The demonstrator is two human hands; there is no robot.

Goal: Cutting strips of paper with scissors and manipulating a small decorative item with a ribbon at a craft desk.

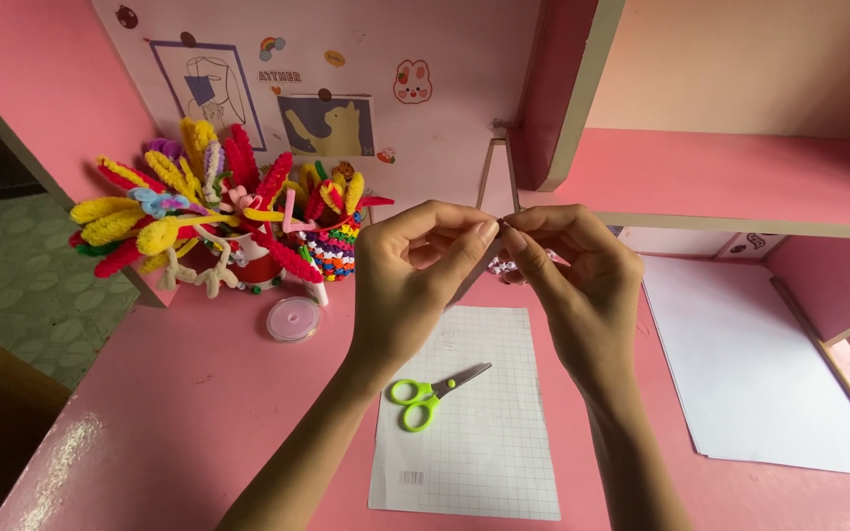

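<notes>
Beads [504, 265], small and pale, hang just under our fingertips, at the centre of the view above the counter [199, 393]. Our left hand [415, 280] and right hand [573, 270] meet at the tips, each pinching thumb against forefinger on something too fine for us to make out, perhaps a thread; the pinch points touch at about 12 o'clock from the gridded paper sheet [474, 413]. Whatever we hold seems to run left to right between the two pinches, with the beads dangling at 6 o'clock from them, slightly nearer our right hand. Neither hand touches the counter.

Below our hands, at 6 o'clock, green-handled scissors [430, 393] lie on the gridded sheet, blades pointing toward 2 o'clock. At 9 o'clock from our left hand sits a small round clear spool [294, 319], and beyond it, toward 10 o'clock, a bunch of fuzzy wire flowers [199, 206] in yellow, red and purple. At 4 o'clock from our right hand lies a stack of plain white sheets [750, 374].
</notes>
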